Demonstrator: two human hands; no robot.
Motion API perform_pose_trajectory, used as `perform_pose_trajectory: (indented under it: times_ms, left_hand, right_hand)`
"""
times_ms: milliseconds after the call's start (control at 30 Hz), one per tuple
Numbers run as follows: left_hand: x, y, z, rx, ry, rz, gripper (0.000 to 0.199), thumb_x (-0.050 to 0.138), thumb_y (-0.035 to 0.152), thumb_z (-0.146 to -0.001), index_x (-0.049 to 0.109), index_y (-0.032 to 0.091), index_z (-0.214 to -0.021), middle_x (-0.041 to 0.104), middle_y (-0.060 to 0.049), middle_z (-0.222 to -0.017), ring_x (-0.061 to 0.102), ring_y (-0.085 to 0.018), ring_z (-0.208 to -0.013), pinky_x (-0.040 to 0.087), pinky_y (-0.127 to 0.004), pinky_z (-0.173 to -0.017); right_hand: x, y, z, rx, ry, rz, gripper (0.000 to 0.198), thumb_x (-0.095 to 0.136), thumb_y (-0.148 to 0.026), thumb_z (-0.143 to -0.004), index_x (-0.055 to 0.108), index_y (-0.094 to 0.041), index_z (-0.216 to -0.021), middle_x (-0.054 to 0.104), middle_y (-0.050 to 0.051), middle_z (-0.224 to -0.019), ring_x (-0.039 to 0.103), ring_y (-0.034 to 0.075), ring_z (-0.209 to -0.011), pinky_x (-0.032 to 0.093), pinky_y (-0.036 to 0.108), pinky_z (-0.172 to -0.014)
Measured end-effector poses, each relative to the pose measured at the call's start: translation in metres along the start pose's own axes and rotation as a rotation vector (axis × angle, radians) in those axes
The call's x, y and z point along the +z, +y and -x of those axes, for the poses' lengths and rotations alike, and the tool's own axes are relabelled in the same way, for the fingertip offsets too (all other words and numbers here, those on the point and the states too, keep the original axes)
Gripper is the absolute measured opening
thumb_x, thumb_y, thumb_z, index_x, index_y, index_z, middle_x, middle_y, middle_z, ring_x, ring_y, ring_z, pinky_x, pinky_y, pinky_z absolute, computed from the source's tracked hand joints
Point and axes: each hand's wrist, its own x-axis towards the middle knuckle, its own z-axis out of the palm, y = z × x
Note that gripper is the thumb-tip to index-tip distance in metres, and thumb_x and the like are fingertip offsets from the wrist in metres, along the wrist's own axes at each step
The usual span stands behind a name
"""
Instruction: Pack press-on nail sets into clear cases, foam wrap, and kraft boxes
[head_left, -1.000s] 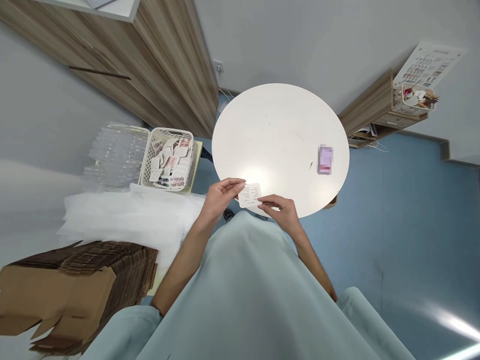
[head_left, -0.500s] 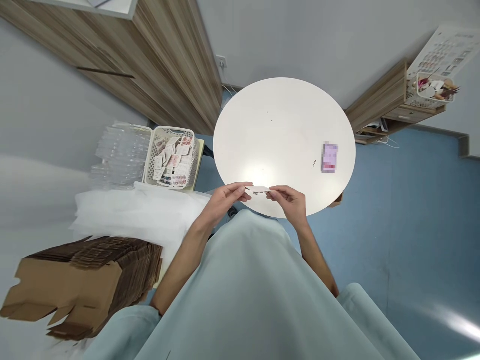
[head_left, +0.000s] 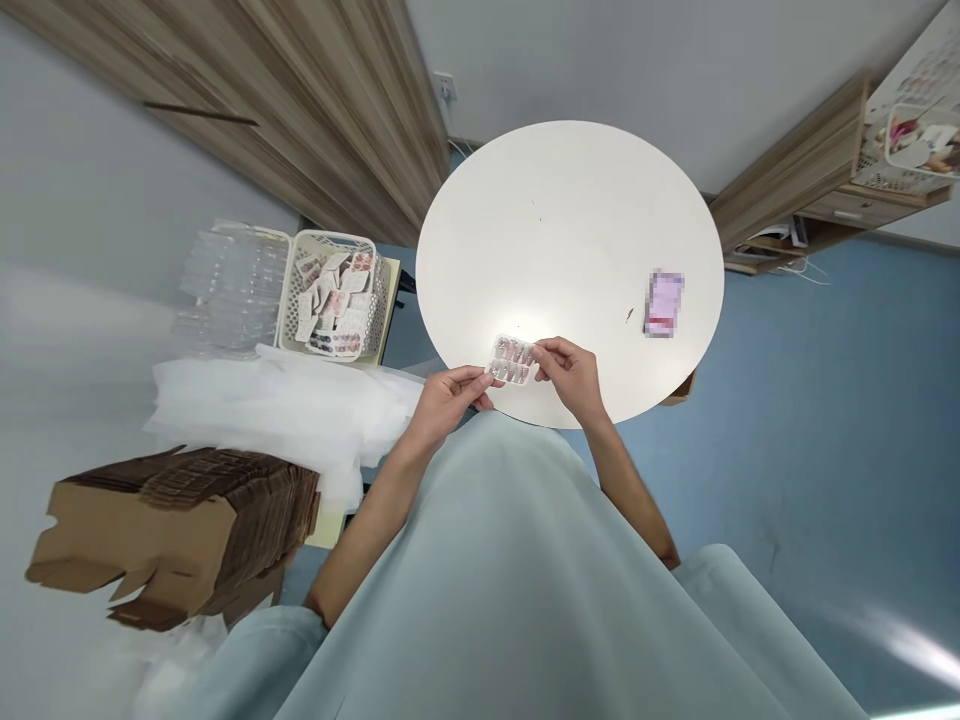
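Between my hands is a small card of press-on nails (head_left: 511,360), its face turned up to show two rows of pinkish and silvery nails. My left hand (head_left: 448,402) pinches the card's lower left corner between thumb and fingers. At the right edge, my right hand (head_left: 573,378) grips it with the thumb and fingertips. The card is held over the near edge of the round white table (head_left: 570,220). My fingers hide small parts of its sides.
A phone-like purple object (head_left: 664,303), blurred out, lies on the table's right. To the left stand a white basket (head_left: 379,300) of similar cards, stacked clear plastic trays (head_left: 229,285), white wrapping sheets (head_left: 270,405) and folded cardboard boxes (head_left: 150,535). Wooden cabinets (head_left: 315,110) rise behind.
The nail card has tilted from nearly edge-on to face-up, so its nails now show. Both hands still hold it, the right one slightly higher. My view has shifted a little.
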Motion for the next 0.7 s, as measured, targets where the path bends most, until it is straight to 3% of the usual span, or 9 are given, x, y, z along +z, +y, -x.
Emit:
perform_pose_trajectory:
  times_ms: [100, 167, 300, 433, 700]
  left_hand:
    - [0.006, -0.011, -0.001, -0.034, 0.076, 0.032, 0.05, 0.083, 0.067, -0.082, 0.083, 0.018, -0.092, 0.078, -0.007, -0.077, 0.068, -0.018, -0.067, 0.058, -0.032, -0.069]
    - [0.008, -0.019, -0.001, -0.053, 0.122, 0.054, 0.051, 0.083, 0.068, -0.081, 0.083, 0.018, -0.091, 0.078, -0.008, -0.078, 0.068, -0.018, -0.067, 0.057, -0.031, -0.068]
    - [0.002, -0.033, -0.004, -0.091, 0.193, 0.072, 0.053, 0.083, 0.069, -0.08, 0.082, 0.018, -0.092, 0.077, -0.007, -0.076, 0.07, -0.019, -0.069, 0.058, -0.032, -0.071]
    - [-0.017, -0.047, -0.011, -0.119, 0.21, 0.1, 0.056, 0.086, 0.07, -0.077, 0.08, 0.018, -0.095, 0.077, -0.006, -0.075, 0.073, -0.021, -0.075, 0.058, -0.033, -0.076]
    - [-0.079, -0.099, -0.052, -0.113, 0.134, 0.066, 0.056, 0.085, 0.065, -0.076, 0.08, 0.018, -0.105, 0.081, -0.01, -0.099, 0.076, -0.025, -0.09, 0.06, -0.038, -0.087]
  right_hand:
    - [0.0, 0.005, -0.006, -0.07, 0.004, 0.113, 0.035, 0.071, -0.059, -0.099, 0.077, -0.026, -0.106, 0.077, 0.005, -0.101, 0.073, 0.019, -0.079, 0.06, 0.035, -0.071]
    - [0.003, 0.007, -0.009, -0.18, 0.012, 0.241, 0.037, 0.068, -0.058, -0.102, 0.075, -0.027, -0.121, 0.076, 0.008, -0.119, 0.074, 0.024, -0.101, 0.063, 0.039, -0.081]
    - [0.021, 0.017, -0.016, -0.41, -0.133, 0.535, 0.057, 0.07, -0.057, -0.102, 0.06, -0.03, -0.151, 0.065, 0.012, -0.15, 0.058, 0.034, -0.142, 0.055, 0.054, -0.112]
    - [0.044, 0.033, -0.024, -0.471, -0.261, 0.718, 0.062, 0.065, -0.053, -0.106, 0.052, -0.028, -0.16, 0.062, 0.013, -0.156, 0.054, 0.036, -0.146, 0.047, 0.058, -0.12]
    - [0.104, 0.077, -0.049, -0.385, -0.261, 0.856, 0.062, 0.066, -0.036, -0.105, 0.048, -0.021, -0.162, 0.063, 0.016, -0.155, 0.057, 0.034, -0.143, 0.049, 0.053, -0.118]
